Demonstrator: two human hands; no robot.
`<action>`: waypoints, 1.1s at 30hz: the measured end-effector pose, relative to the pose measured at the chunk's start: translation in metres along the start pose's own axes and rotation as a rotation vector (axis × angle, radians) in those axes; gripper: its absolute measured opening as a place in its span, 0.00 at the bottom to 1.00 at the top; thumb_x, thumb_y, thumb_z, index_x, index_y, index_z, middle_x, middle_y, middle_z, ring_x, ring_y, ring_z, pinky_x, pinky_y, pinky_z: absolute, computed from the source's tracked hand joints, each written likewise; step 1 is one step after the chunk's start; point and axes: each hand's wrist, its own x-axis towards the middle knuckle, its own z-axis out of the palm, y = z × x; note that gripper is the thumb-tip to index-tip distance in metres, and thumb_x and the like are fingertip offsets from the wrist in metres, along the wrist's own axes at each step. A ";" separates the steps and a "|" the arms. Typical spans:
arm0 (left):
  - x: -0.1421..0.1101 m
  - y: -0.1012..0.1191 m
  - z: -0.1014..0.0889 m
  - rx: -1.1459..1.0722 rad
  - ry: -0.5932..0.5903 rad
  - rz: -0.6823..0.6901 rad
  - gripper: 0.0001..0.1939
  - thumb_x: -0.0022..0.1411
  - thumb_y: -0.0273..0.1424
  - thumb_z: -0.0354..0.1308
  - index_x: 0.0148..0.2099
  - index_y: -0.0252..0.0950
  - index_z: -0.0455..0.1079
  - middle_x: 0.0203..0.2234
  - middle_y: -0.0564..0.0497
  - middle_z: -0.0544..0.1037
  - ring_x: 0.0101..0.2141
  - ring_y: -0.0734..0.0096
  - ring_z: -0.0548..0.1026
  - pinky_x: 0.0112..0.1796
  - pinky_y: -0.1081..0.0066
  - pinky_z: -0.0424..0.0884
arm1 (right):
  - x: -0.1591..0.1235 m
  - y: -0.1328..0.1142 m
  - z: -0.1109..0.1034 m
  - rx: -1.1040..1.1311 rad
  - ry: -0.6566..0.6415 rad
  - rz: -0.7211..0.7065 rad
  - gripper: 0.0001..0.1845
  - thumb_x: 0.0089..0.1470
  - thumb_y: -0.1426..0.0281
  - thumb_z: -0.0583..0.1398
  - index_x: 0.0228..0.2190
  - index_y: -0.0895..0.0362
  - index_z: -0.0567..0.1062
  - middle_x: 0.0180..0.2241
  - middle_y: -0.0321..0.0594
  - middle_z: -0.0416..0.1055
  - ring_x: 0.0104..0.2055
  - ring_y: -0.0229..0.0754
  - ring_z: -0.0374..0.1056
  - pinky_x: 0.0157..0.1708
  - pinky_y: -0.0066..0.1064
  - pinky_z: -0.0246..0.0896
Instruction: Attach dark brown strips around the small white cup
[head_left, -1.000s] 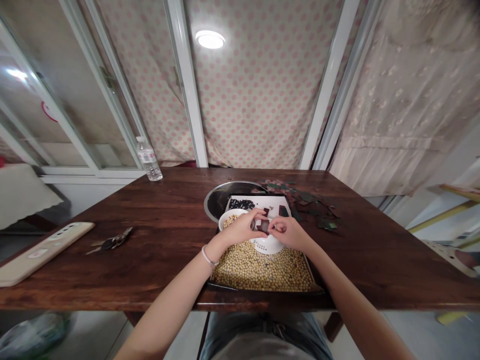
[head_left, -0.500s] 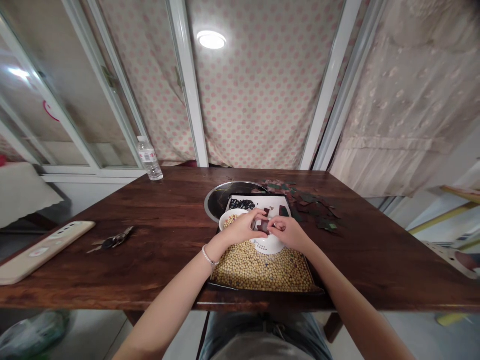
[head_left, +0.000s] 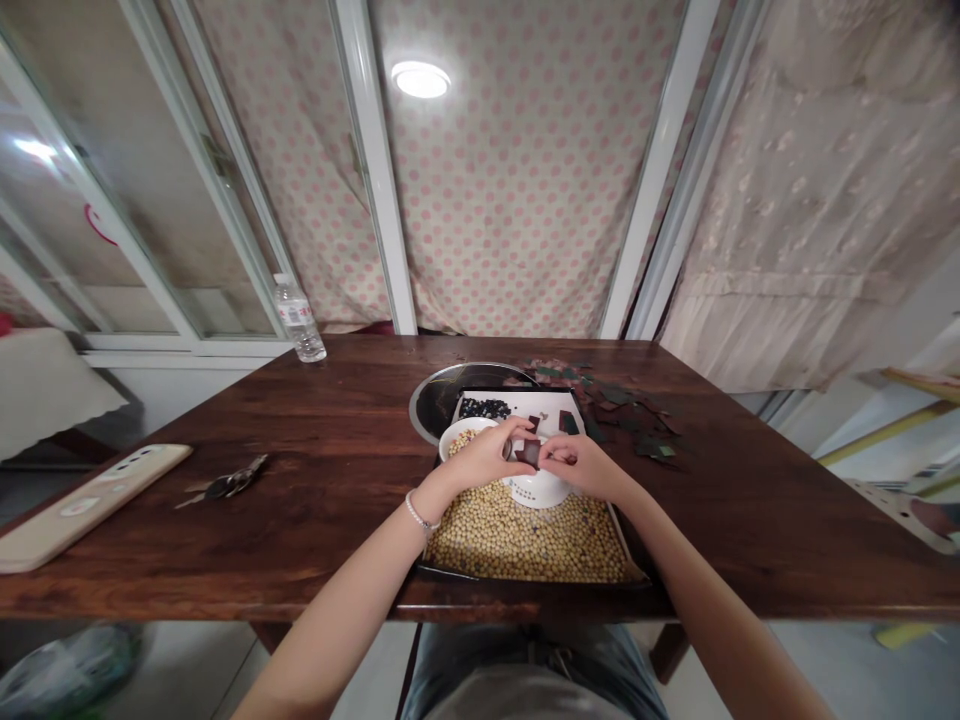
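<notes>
My left hand [head_left: 484, 452] is curved with thumb and forefinger around a small flat dark brown piece [head_left: 528, 453], apparently gripping its edges. At the piece's right side, my right hand [head_left: 581, 463] pinches with bent fingers. Both hands are above a white bowl [head_left: 541, 492] with small printed marks, whose inside is mostly hidden. The bowl sits among yellow soybeans [head_left: 525, 545] in a shallow black-edged tray [head_left: 555, 400]. Another white bowl [head_left: 448, 437], holding mixed beans, is partly behind my left hand. Black beans [head_left: 484, 408] lie at the tray's far left.
Torn dark green and brown scraps [head_left: 622, 405] are scattered right of the tray. A round dark plate [head_left: 431, 400] lies partly under the tray. On the left are keys [head_left: 225, 483], a phone [head_left: 97, 500] and a water bottle [head_left: 300, 318]. The wooden table's edge [head_left: 300, 605] is close to me.
The brown piece has tilted slightly and shows more of its surface. My right hand has shifted a little to the right; my left hand stays nearly in place.
</notes>
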 end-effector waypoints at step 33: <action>0.001 0.000 0.000 -0.006 0.009 -0.020 0.29 0.46 0.28 0.67 0.51 0.35 0.61 0.48 0.39 0.71 0.50 0.56 0.68 0.48 0.58 0.64 | 0.002 -0.004 -0.002 0.025 0.005 -0.042 0.05 0.46 0.73 0.57 0.23 0.59 0.73 0.14 0.26 0.49 0.17 0.30 0.45 0.18 0.25 0.38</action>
